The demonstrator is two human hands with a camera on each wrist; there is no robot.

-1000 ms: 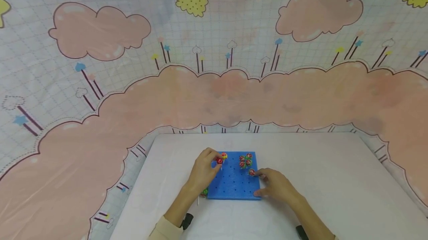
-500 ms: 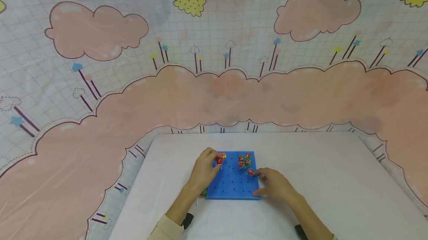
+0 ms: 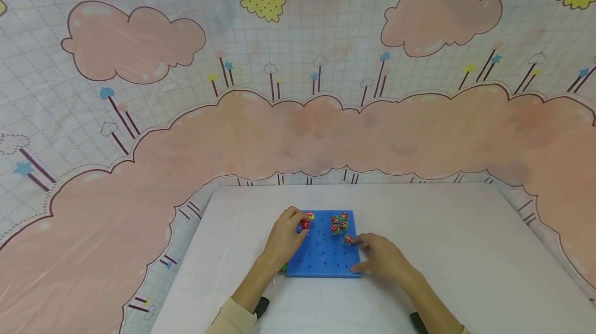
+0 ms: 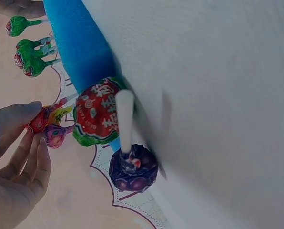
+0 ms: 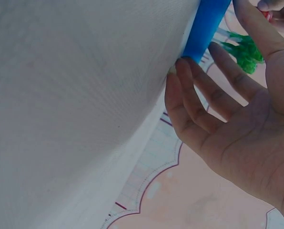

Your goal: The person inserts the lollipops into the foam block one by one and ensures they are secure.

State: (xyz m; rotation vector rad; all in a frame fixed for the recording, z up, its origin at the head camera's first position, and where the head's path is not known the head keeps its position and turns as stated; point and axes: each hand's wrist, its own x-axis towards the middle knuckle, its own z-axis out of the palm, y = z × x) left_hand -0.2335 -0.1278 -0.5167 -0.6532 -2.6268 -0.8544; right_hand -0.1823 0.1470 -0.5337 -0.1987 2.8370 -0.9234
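Note:
My left hand is over the upper left of a blue foam board dotted with small holes. Its thumb and fingers pinch a red-wrapped lollipop, whose stick points at the board. A red and yellow lollipop stands right beside it, and a pinkish-purple lollipop shows near my fingertips in the left wrist view. My right hand rests against the board's right edge with fingers loosely extended. Close to those fingers stands a single red and green lollipop.
Several red and green lollipops stand clustered at the board's upper right. By its left side lie a red and green lollipop and a dark purple lollipop. The white table meets a patterned cloth behind.

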